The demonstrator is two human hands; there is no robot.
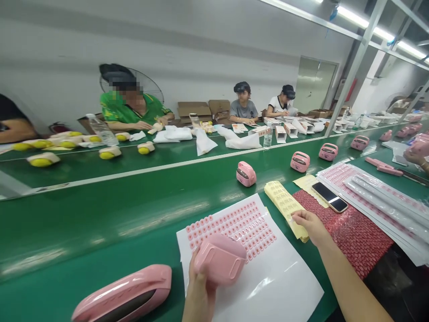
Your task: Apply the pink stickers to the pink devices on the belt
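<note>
My left hand [201,281] grips a pink plastic device [223,261] with rounded corners, tilted above a white sheet [268,286] that bears rows of small pink-and-red stickers [234,221]. Over at the right, my right hand [310,223] is closed in a pinch at the edge of a stack of pale yellow label sheets [284,203]. Whatever sits between those fingertips is too small to make out. A longer pink device [124,295] with a dark panel lies on the green table at lower left.
Several pink handled devices, one nearest me [246,173], stand along the green belt [167,197]. A phone [330,197] rests beside red bubble wrap [358,237] and more sticker sheets [385,197]. Co-workers sit across, one in a green shirt [134,112]; another's hand [417,156] shows far right.
</note>
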